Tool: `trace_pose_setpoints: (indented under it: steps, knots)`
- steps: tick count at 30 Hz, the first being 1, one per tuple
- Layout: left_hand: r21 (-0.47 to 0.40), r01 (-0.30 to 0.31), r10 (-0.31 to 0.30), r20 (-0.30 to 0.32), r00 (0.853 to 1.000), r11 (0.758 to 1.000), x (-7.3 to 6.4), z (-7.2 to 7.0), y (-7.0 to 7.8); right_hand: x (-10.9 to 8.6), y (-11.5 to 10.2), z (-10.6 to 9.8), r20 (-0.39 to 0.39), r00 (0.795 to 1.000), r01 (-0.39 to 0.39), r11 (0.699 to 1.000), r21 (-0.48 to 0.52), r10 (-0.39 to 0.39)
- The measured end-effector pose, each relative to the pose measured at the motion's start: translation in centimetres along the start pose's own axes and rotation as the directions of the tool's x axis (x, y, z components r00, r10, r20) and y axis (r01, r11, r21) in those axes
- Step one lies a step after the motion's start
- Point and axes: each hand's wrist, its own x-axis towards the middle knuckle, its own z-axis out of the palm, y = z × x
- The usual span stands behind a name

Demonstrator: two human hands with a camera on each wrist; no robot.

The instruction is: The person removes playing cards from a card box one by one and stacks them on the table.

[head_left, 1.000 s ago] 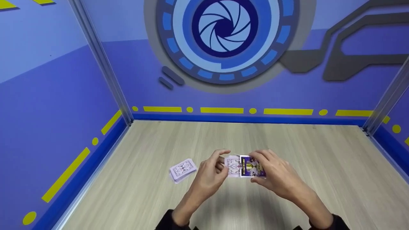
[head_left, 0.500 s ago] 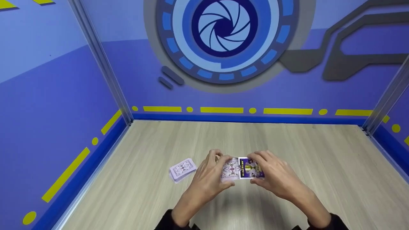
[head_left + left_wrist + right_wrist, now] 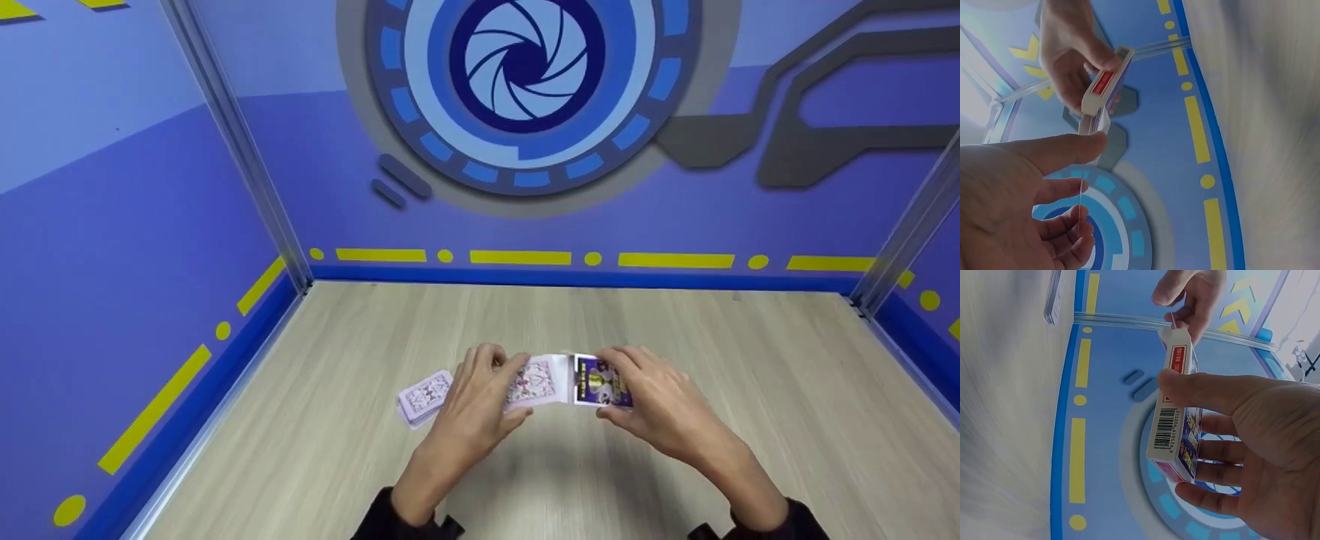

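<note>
My right hand (image 3: pixel 664 397) grips the purple, white-edged playing-card box (image 3: pixel 600 381) between thumb and fingers. In the right wrist view the thumb lies along its narrow side, beside a red label and a barcode. Left of the box, my left hand (image 3: pixel 476 405) pinches a patterned playing card (image 3: pixel 534 379) between thumb and fingers; it looks thin edge-on in the left wrist view. A white flap shows between card and box, at the box's open left end. More card edges (image 3: pixel 1096 119) show at that opening. Both hands are above the table.
A loose stack of playing cards (image 3: pixel 424 397), backs up, lies on the wooden table (image 3: pixel 360 337) left of my left hand. Blue panels with yellow marks (image 3: pixel 675 259) wall in the table at the back and sides.
My left hand first closed on the cards at the box's opening, then moved left with a card, uncovering the white flap. My right hand moved slightly right and up with the box.
</note>
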Motion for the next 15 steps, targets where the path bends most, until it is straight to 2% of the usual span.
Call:
trace_pose_setpoints:
  steps: [9,12,15]
  knots:
    - [-0.027,0.104,-0.107,-0.110,0.988,0.994,0.2,-1.9,-3.1,-0.1,1.0,-0.6,-0.069,0.997,-0.022,1.000,-0.013,0.021]
    - [-0.039,0.169,-0.172,-0.109,0.979,0.985,0.2,-2.3,-4.2,-0.1,1.0,-0.7,-0.072,0.997,-0.035,0.999,-0.011,0.034]
    - [-0.047,0.255,-0.258,-0.078,0.963,0.966,0.1,-2.3,-5.3,-0.1,1.1,-0.8,-0.067,0.997,-0.045,0.999,-0.009,0.044]
